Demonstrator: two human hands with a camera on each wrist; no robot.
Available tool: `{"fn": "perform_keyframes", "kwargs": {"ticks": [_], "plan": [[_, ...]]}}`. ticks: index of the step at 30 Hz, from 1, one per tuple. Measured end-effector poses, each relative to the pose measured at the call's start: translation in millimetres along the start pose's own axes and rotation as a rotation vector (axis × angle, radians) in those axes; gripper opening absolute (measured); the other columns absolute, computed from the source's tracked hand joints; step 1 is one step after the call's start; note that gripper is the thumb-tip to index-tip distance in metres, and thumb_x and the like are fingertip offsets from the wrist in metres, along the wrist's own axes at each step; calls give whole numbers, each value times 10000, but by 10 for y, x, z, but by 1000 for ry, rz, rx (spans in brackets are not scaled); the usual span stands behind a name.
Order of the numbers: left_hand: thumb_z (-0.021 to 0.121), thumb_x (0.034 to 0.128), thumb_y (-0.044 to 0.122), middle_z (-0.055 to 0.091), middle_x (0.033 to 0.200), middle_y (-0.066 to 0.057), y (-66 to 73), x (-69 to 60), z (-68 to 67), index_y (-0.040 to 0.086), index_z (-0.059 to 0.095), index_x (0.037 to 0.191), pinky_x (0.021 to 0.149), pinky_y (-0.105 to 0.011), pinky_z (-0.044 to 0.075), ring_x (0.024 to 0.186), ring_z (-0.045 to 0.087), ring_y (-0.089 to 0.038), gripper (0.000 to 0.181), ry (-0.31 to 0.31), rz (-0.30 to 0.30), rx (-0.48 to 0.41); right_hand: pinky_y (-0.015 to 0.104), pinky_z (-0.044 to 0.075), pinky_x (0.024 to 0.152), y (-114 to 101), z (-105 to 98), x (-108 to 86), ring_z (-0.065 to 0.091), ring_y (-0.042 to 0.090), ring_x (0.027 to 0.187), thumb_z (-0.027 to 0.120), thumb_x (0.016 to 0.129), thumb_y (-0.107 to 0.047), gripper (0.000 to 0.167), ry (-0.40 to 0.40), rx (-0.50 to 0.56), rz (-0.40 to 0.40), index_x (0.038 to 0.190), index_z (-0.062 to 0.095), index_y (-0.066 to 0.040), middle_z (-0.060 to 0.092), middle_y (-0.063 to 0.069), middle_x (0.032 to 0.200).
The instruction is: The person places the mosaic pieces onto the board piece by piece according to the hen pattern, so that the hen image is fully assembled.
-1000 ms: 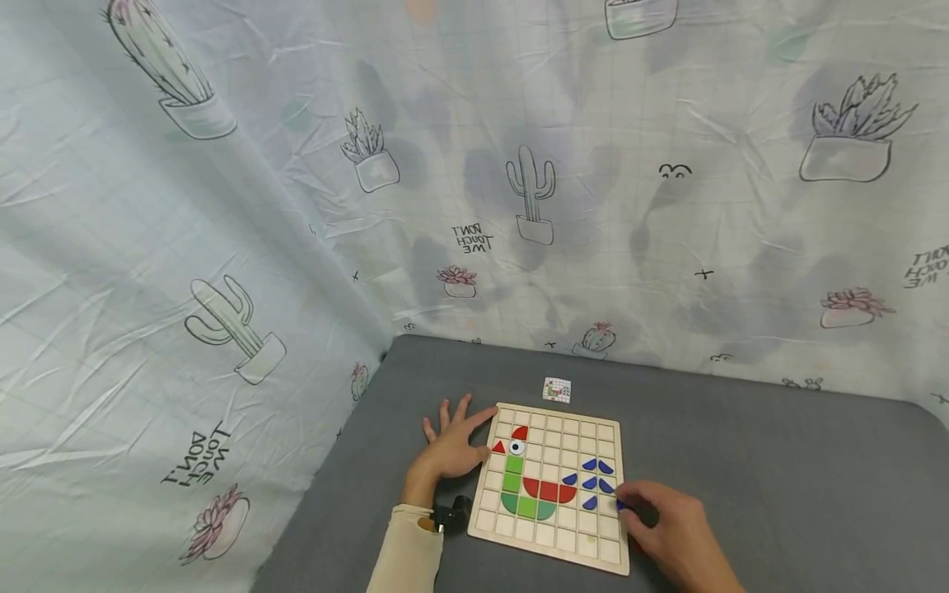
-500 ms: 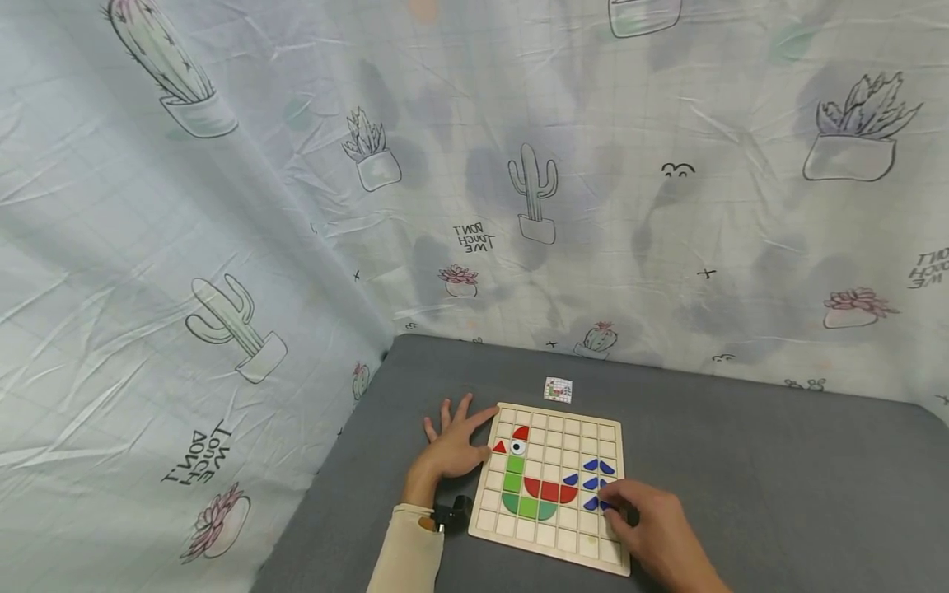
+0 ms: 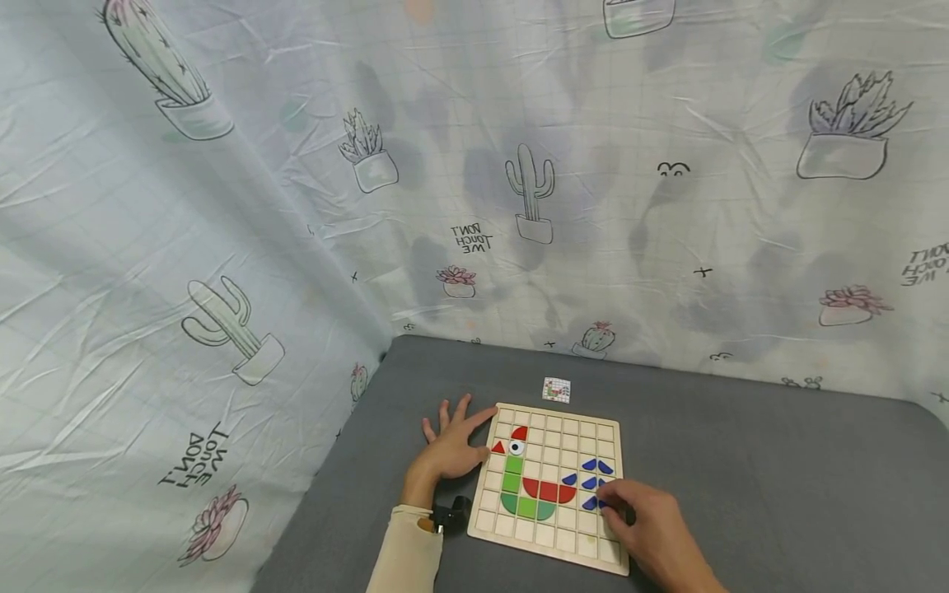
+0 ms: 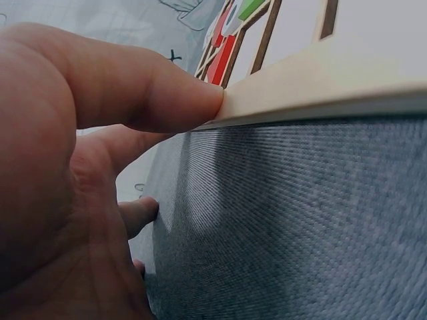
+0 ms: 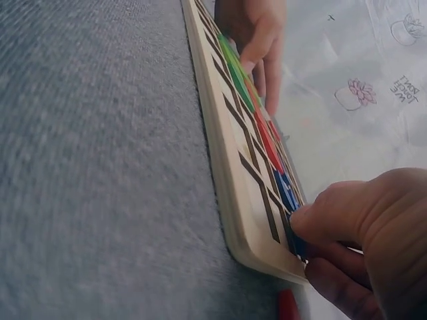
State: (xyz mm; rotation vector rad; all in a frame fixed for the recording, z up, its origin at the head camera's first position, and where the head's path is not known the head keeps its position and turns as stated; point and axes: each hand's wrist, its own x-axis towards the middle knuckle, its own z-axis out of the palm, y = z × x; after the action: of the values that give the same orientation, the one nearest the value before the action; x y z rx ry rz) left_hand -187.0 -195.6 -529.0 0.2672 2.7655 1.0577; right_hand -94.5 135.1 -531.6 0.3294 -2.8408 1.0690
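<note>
A wooden grid board (image 3: 519,545) lies on the table with red, green and blue flat pieces in its squares, including a red triangle (image 3: 498,447) and a round eye piece (image 3: 516,447). My left hand (image 3: 450,449), fingers spread, touches the board's left edge with thumb and index finger. The left wrist view has its thumb (image 4: 180,97) against the wooden rim. My right hand (image 3: 656,523) reaches over the board's right edge and pinches a blue half-round piece (image 3: 602,504) at a square in the right column. Fingers cover much of that piece.
Behind the board lies a small picture card (image 3: 557,390) with a coloured pattern on a grid. A red piece (image 5: 287,307) is partly visible beside the board in the right wrist view. A cactus-print curtain (image 3: 593,206) hangs around the grey table (image 3: 749,461).
My right hand has moved left from the board's right edge with the blue piece, onto a right-column square. Over the last half second it has barely moved. The left hand has stayed in place.
</note>
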Motion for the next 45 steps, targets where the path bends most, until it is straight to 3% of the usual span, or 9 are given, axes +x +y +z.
{"fn": "perform_keyframes", "kwargs": {"ticks": [7, 14, 23, 30, 37, 41, 45], "plan": [[736, 937, 120, 177, 1825, -214, 19, -4, 7, 234, 556, 1631, 1224, -830, -163, 1678, -77, -552, 726, 2, -2, -9, 290, 630, 753, 83, -138, -120, 670, -35, 828, 925, 827, -48, 286, 106, -36, 4, 1016, 823, -238, 768, -163, 942], [726, 940, 117, 172, 1825, -217, 15, -10, -1, 228, 553, 1633, 1224, -828, -167, 1678, -83, -551, 722, 3, 3, -9, 259, 632, 727, 372, -379, -383, 716, -48, 823, 993, 773, -134, 310, 160, -2, 71, 1018, 831, -232, 798, -143, 948], [717, 945, 122, 165, 1828, -209, 9, -11, -14, 233, 546, 1637, 1226, -831, -162, 1678, -77, -549, 721, -3, -1, -2, 29, 485, 659, 616, -454, -740, 673, -118, 760, 1039, 687, -155, 351, 297, -41, 113, 946, 830, -265, 791, -152, 844], [719, 942, 120, 166, 1828, -211, 12, -6, -9, 234, 548, 1636, 1225, -832, -162, 1677, -80, -554, 724, -2, 2, -5, 140, 573, 688, 589, -435, -762, 675, -109, 784, 1031, 717, -209, 324, 199, -47, 165, 965, 830, -263, 788, -161, 873], [723, 939, 120, 168, 1825, -223, -3, -13, 0, 226, 552, 1633, 1219, -841, -167, 1675, -77, -561, 723, 0, 7, -11, 217, 608, 685, 455, -255, -666, 665, -103, 766, 1044, 686, -240, 361, 175, -31, 83, 951, 813, -324, 758, -226, 858], [726, 943, 125, 169, 1825, -224, 3, -14, -1, 230, 551, 1635, 1221, -842, -164, 1676, -73, -559, 721, -1, 6, -8, 238, 621, 704, 405, -192, -603, 655, -104, 773, 1034, 705, -243, 347, 116, -18, 61, 959, 810, -319, 748, -240, 872], [733, 949, 127, 169, 1825, -220, -5, -7, 3, 237, 550, 1635, 1224, -839, -162, 1678, -73, -553, 718, 0, 7, -3, 252, 623, 710, 371, -145, -566, 649, -104, 778, 1044, 674, -202, 377, 131, -38, 17, 955, 816, -308, 744, -240, 874]]}}
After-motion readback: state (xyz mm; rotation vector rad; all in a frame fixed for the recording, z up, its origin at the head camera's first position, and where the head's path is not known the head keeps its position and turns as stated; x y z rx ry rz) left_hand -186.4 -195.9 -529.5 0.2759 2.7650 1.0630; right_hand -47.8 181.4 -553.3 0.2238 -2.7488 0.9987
